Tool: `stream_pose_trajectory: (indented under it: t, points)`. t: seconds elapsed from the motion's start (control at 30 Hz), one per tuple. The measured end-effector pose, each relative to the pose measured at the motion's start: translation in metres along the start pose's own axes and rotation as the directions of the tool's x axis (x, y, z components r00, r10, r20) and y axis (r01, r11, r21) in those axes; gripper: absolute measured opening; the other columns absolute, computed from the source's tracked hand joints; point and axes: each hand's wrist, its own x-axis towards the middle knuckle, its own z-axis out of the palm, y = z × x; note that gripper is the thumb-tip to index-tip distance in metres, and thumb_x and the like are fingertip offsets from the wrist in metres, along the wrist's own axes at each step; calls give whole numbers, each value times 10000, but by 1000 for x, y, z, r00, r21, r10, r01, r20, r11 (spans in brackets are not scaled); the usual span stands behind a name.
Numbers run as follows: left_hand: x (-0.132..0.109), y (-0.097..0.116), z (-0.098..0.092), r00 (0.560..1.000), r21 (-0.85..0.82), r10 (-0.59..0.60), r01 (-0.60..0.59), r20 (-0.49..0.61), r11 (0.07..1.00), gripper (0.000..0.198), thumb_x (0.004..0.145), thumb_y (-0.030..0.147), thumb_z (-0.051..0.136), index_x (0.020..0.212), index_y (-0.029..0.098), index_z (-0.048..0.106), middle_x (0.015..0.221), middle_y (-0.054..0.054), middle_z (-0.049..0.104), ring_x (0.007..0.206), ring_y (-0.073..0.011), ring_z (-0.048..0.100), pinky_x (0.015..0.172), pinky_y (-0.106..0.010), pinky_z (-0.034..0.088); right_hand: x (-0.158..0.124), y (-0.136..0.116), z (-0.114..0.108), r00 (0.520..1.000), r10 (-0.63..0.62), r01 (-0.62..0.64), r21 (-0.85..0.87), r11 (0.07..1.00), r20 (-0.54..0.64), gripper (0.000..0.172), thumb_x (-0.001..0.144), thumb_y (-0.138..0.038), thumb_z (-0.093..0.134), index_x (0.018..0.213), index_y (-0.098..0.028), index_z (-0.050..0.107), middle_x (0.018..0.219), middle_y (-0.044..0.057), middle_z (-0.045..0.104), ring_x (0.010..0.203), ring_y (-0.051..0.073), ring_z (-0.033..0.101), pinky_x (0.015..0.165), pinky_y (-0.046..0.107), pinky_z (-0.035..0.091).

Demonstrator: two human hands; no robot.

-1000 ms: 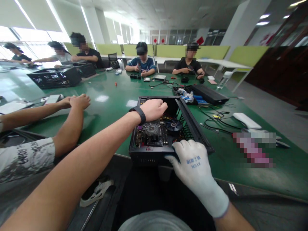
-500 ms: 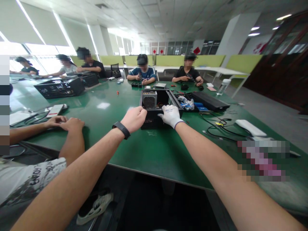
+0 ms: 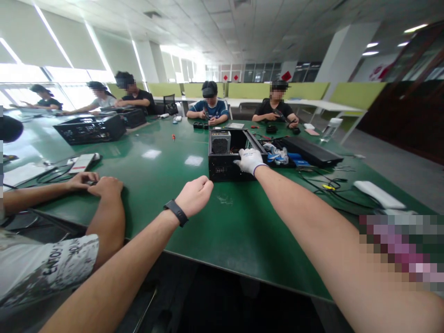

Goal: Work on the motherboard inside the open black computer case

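I'm apparently positioning the case (image 3: 225,172) on the table (image 3: 222,226), my gloved right hand (image 3: 250,161) pinching its near edge; my left hand (image 3: 194,196) is curling into a loose fist, apart from it. Sliding the case would be calling for both hands.

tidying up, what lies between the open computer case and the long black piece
In the head view, a blue-and-white bundle, perhaps gloves, and a blue item lie between the computer case and long black piece.
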Motion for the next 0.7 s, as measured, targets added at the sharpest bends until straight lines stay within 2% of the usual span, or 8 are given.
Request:
stream_pose_trajectory:
  t: [0.17, 0.33, 0.47, 0.57, 0.7]
  points:
    - [-7, -2, -3, 1000, 4, -18, 18, 8, 1000, 268, 912, 358, 356, 692, 224, 432, 663, 10, 533, 671, -168, 490, 641, -297, 357, -19, -3, -10, 1000, -27, 27, 11, 1000, -13, 422, 924, -452, 567, 1239, -170, 572, 1234, 89, 589, 1083, 209, 587, 930, 444, 496]
    - [-7, 5, -14, 1000, 16, -21, 21, -12, 1000, 222, 914, 368, 374, 778, 228, 481, 740, -7, 608, 732, -185, 550, 690, -303, 403, -63, -10, -20, 998, -49, 50, 28, 998, -38, 439, 925, -496, 545, 1216, -169, 581, 1202, 84, 599, 1067, 205, 586, 937, 447, 481]
    - [-3, 23, -17, 999, -9, -5, 5, -49, 1000, 182, 910, 363, 390, 880, 216, 492, 799, -27, 625, 757, -194, 561, 705, -312, 422, -114, -16, -28, 997, -57, 59, 42, 997, -58, 460, 926, -543, 502, 1173, -164, 585, 1114, 91, 619, 1029, 219, 575, 912, 425, 436]
    - [1, 41, -13, 1000, -36, 4, -5, -21, 999, 182, 908, 322, 384, 983, 188, 480, 895, -68, 633, 811, -196, 576, 741, -315, 451, -160, -19, -37, 995, -61, 65, 52, 997, -77, 435, 917, -541, 495, 1108, -162, 593, 1050, 130, 635, 993, 256, 560, 842, 396, 368]
    - [9, 60, 0, 998, 96, 29, -33, 47, 995, 299, 871, 285, 458, 1129, 135, 478, 1108, -151, 592, 961, -213, 588, 865, -322, 468, -225, -21, -53, 992, -80, 86, 67, 994, -95, 378, 916, -507, 500, 1084, -180, 585, 1008, 125, 636, 937, 254, 535, 766, 368, 290]
